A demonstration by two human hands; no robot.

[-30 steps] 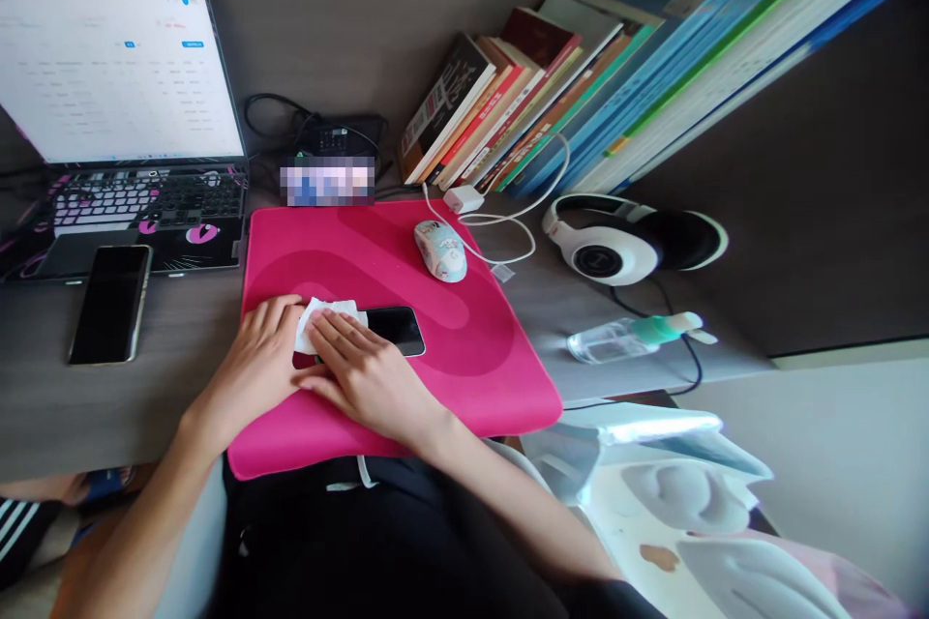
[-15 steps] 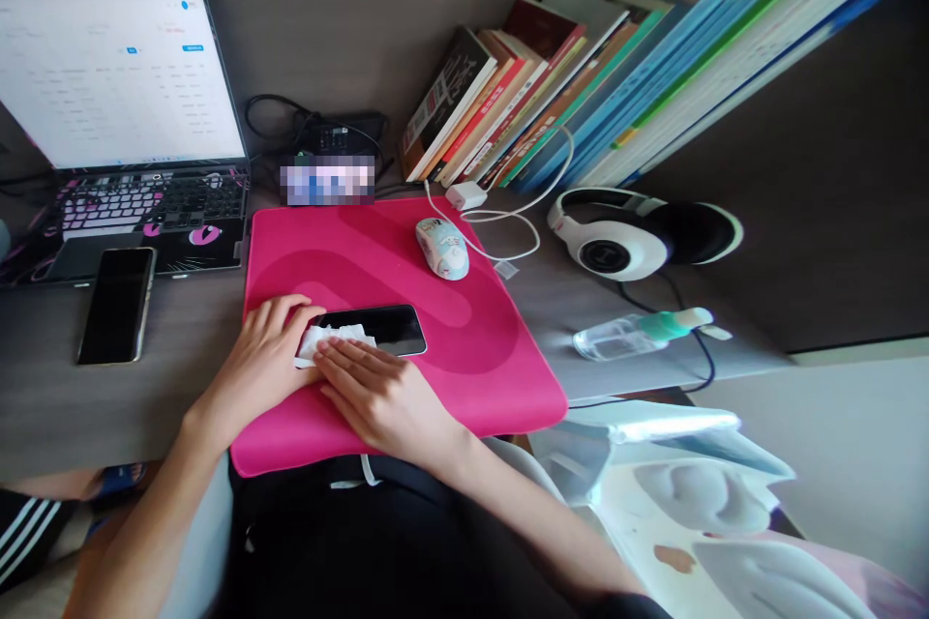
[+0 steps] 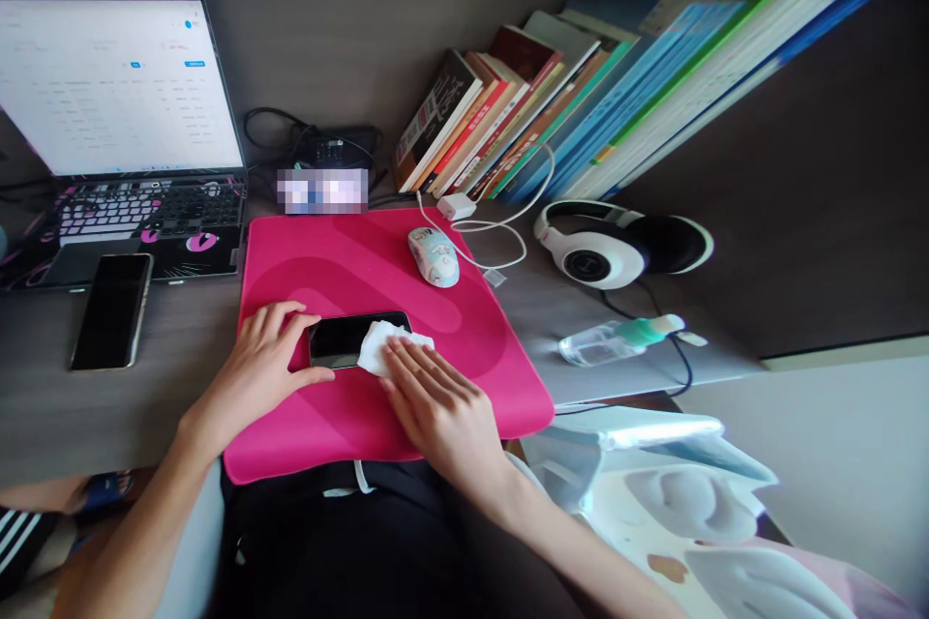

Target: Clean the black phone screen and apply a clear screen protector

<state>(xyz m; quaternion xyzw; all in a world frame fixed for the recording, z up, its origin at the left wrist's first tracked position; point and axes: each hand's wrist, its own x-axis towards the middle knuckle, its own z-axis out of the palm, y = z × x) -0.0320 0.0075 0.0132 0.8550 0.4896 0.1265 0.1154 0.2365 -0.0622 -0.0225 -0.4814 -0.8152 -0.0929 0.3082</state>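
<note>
A black smartphone (image 3: 338,338) lies flat, screen up, on the pink desk mat (image 3: 326,256). My left hand (image 3: 265,353) steadies its left end, the thumb at the near edge and the forefinger at the far corner. Under the fingers of my right hand (image 3: 442,397), a white tissue (image 3: 375,348) is pressed against the phone's right end and covers part of the screen. The fingers of that hand lie close together over the tissue.
A patterned mouse (image 3: 434,257) rests on the mat. To the left are a second phone (image 3: 112,311) and an open laptop (image 3: 137,213). Rightward are a spray bottle (image 3: 606,341), headphones (image 3: 602,251) and a white cable (image 3: 500,224). Leaning books (image 3: 479,126) line the back.
My right hand has slid the tissue rightward along the screen, uncovering the phone's left part. My left hand stays at the left end, thumb now visible. The whole view has shifted slightly.
</note>
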